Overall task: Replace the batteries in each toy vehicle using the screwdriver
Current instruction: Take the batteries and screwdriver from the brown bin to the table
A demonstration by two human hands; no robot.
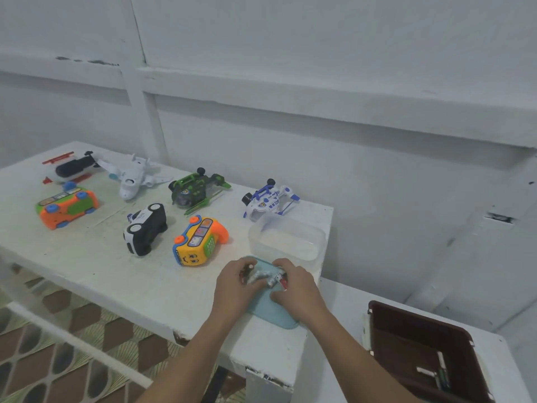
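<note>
Several toy vehicles lie on the white table (87, 257): an orange car (67, 207), a white plane (132, 175), a green helicopter (197, 190), a blue-and-white helicopter (268, 200), a black-and-white car (145, 229), a yellow bus (199, 241) and a black-and-red one (69, 168) at the far left. A pile of batteries (263, 276) rests on a light blue lid (271, 312) near the table's front right corner. My left hand (235, 286) and my right hand (293, 283) both have fingers curled round batteries in that pile. No screwdriver is visible.
An empty clear plastic container (286, 238) stands just behind the lid. A dark red tray (406, 335) with a few batteries (436, 372) sits on a lower white surface at the right. The wall runs close behind the table; patterned floor shows below left.
</note>
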